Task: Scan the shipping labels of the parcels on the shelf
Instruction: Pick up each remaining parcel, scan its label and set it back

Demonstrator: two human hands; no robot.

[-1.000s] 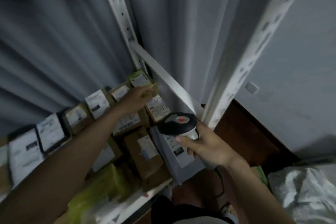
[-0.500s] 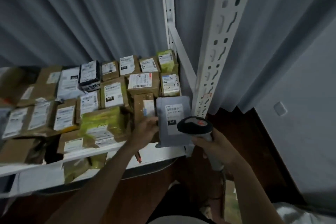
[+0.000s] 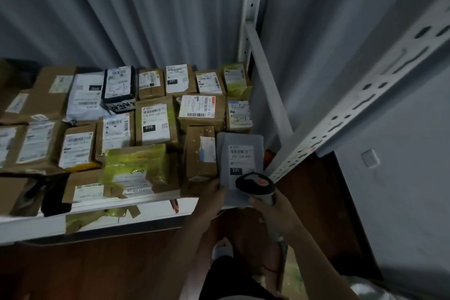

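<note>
Both hands are working at the right front corner of the shelf (image 3: 146,204). Left hand (image 3: 214,198) is gripping the lower left edge of a grey mailer (image 3: 239,153), fingers curled round its side. Right hand (image 3: 272,212) is clasping the handle of a scanner (image 3: 255,184), fingers wrapped round it, its black head with a red mark lying over the mailer's lower right corner and aiming up and left across the bag.

The mailer is standing with its long axis running away from the person, its label (image 3: 241,159) facing up towards the camera with the barcode at the top and a dark "231" block at the bottom. Its near end is hanging over the shelf's front lip; its far end is sitting just beside a small parcel (image 3: 238,114) marked by hand. A brown box (image 3: 199,156) is lying just beside it on the left.

Parcels are packing the shelf in rows, touching one another, labels mostly up; a yellow-taped parcel (image 3: 136,165) is lying near the front edge. A slotted white upright (image 3: 353,109) is slanting past close on the mailer's right, and a second post (image 3: 250,7) is standing at the back corner, with a grey curtain (image 3: 146,7) hanging behind. Open room is lying only on the near side, over the brown floor (image 3: 97,270) below the front lip.
</note>
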